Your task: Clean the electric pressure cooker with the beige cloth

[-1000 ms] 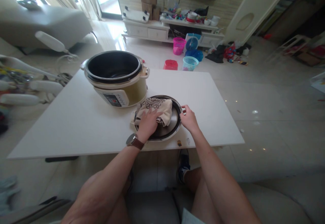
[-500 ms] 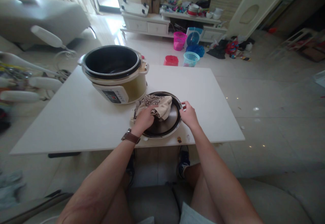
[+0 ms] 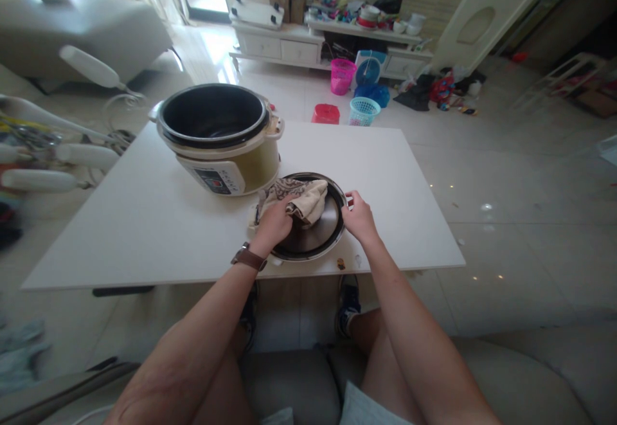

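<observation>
A round metal cooker lid [image 3: 318, 235] lies upside down on the white table [image 3: 144, 232], near its front edge. My left hand [image 3: 272, 226] is closed on a beige patterned cloth [image 3: 306, 198] and presses it onto the lid's inner face. My right hand [image 3: 359, 219] grips the lid's right rim with fingers curled. Behind the lid stands an open electric cooker [image 3: 219, 139] with a dark inner pot. I wear a brown-strapped watch [image 3: 248, 258] on the left wrist.
Small crumbs lie on the table by the lid's front. On the floor beyond the table stand a red box [image 3: 325, 114], a blue basket [image 3: 362, 111] and a pink basket [image 3: 341, 76]. A white cabinet [image 3: 289, 52] lines the far wall. White chair parts crowd the left.
My left hand has dragged the cloth from the lid's middle toward its left and bunched it up. The right hand has kept its hold on the rim.
</observation>
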A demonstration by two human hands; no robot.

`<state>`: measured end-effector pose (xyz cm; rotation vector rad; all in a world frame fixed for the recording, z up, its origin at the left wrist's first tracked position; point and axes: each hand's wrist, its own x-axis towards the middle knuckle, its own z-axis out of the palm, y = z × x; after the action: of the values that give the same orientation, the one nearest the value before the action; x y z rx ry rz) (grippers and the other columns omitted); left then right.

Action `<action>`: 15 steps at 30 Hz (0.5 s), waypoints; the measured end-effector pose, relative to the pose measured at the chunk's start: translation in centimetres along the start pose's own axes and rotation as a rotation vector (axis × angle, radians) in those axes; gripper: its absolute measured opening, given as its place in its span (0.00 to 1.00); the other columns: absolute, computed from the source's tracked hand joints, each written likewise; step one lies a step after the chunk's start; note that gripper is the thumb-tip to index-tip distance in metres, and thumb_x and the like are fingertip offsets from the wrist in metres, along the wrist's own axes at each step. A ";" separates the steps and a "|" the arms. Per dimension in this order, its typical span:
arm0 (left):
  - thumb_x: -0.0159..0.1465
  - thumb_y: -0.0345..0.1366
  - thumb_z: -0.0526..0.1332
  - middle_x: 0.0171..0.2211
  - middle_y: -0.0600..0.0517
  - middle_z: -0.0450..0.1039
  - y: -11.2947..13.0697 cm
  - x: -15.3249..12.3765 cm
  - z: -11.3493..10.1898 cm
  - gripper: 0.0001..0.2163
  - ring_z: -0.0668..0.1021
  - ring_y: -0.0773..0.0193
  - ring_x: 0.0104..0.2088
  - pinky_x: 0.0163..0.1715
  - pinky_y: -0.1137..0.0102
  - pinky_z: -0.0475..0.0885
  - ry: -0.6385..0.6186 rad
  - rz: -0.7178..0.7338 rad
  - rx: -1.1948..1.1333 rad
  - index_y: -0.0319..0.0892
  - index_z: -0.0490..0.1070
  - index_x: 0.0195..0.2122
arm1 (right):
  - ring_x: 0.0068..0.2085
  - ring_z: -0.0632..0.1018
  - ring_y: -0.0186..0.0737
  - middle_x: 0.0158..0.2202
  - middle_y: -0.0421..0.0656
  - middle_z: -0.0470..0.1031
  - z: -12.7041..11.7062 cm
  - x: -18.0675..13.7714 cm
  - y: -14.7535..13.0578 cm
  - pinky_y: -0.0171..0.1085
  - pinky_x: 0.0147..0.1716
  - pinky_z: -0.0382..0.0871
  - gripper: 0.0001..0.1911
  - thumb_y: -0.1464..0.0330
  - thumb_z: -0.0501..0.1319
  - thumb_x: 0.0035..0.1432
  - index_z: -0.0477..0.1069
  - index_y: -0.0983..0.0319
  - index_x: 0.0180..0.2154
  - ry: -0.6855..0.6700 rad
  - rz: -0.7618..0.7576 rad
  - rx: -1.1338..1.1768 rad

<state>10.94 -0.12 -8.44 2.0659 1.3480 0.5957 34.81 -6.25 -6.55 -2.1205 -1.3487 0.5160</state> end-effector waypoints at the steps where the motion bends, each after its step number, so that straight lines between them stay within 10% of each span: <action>1: 0.61 0.22 0.56 0.59 0.46 0.82 0.4 -0.2 0.1 0.33 0.80 0.51 0.61 0.65 0.56 0.72 -0.014 -0.007 0.021 0.48 0.74 0.67 | 0.40 0.80 0.49 0.41 0.47 0.81 0.0 0.0 0.0 0.42 0.44 0.73 0.19 0.71 0.57 0.61 0.73 0.57 0.52 0.001 -0.005 -0.001; 8: 0.59 0.19 0.55 0.62 0.44 0.79 4.7 -2.9 1.6 0.35 0.81 0.46 0.61 0.64 0.53 0.73 -0.176 0.089 0.133 0.46 0.75 0.67 | 0.37 0.79 0.47 0.39 0.46 0.81 0.1 0.2 0.1 0.41 0.42 0.73 0.18 0.71 0.57 0.61 0.74 0.56 0.52 0.007 -0.005 0.004; 15: 0.64 0.26 0.57 0.55 0.49 0.84 4.2 -2.3 1.2 0.24 0.82 0.49 0.59 0.63 0.57 0.75 -0.164 0.078 -0.278 0.48 0.81 0.58 | 0.35 0.78 0.45 0.42 0.47 0.81 0.2 0.4 0.1 0.41 0.41 0.72 0.18 0.70 0.56 0.63 0.74 0.57 0.53 0.004 -0.007 -0.004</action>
<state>13.53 -3.84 -6.52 1.9022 1.0330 0.5958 34.96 -5.91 -6.75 -2.1183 -1.3552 0.5066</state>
